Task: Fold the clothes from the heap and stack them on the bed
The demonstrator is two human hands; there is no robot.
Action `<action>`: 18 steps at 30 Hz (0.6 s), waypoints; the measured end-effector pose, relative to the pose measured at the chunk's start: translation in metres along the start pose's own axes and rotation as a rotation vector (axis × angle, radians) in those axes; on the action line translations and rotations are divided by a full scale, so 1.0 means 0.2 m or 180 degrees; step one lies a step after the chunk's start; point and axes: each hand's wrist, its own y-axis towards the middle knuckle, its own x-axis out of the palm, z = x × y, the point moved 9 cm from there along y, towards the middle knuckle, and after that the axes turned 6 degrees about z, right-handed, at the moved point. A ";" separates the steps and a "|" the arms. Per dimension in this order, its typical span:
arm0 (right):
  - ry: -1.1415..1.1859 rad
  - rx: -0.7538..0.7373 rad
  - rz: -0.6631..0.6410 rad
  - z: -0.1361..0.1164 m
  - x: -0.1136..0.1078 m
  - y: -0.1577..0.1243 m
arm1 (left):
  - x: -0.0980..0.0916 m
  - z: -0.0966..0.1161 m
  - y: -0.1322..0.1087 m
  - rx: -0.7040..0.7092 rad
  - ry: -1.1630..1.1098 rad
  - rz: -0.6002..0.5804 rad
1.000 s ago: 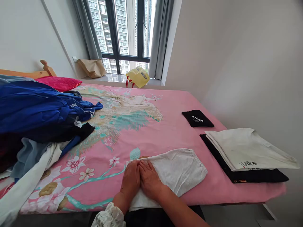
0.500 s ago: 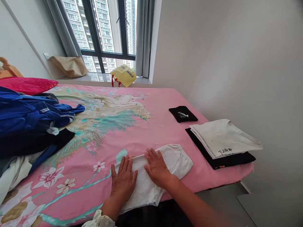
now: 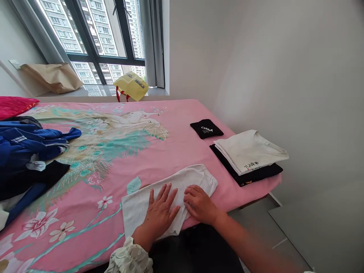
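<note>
1 creased white garment [image 3: 182,182]

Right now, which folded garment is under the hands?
The white garment with a gathered edge, beneath left hand and right hand; the black CHINA garment and the stack lie apart.

"CHINA" was printed in white on the folded black cloth [image 3: 207,129], above smaller, illegible marks. At its four o'clock, the white shirt's [image 3: 250,149] dark characters, and at ten o'clock, the yellow bag's [image 3: 131,86] print, could not be read.

White garment [image 3: 183,177] — flat (one edge gathered)
</note>
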 end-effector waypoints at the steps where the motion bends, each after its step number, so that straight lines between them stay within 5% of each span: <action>1: 0.0081 -0.0216 -0.0175 -0.05 0.02 -0.05 | 0.03 0.03 -0.02 0.0222 -0.0088 -0.0060; 4: -0.0077 -0.0156 -0.0504 0.04 -0.01 -0.21 | 0.08 -0.10 -0.12 0.0314 -0.0056 -0.0207; 7: -0.0351 0.0256 -0.0416 0.17 -0.12 -0.24 | 0.07 -0.27 -0.18 0.0030 0.0059 -0.0329; 11: -0.0069 -0.0013 -0.0302 -0.04 -0.10 -0.10 | 0.00 -0.11 -0.11 0.0213 0.0004 -0.0275; 14: 0.0084 -0.0517 -0.0800 -0.18 0.05 -0.09 | 0.01 -0.03 -0.12 0.0550 -0.0083 -0.0297; 16: -0.0120 -0.0379 -0.1038 -0.07 0.10 -0.17 | 0.02 -0.18 -0.22 0.0358 -0.0001 -0.0383; 18: -0.0466 0.0037 -0.0938 0.15 0.04 -0.26 | 0.00 -0.45 -0.38 -0.0067 0.0163 -0.0360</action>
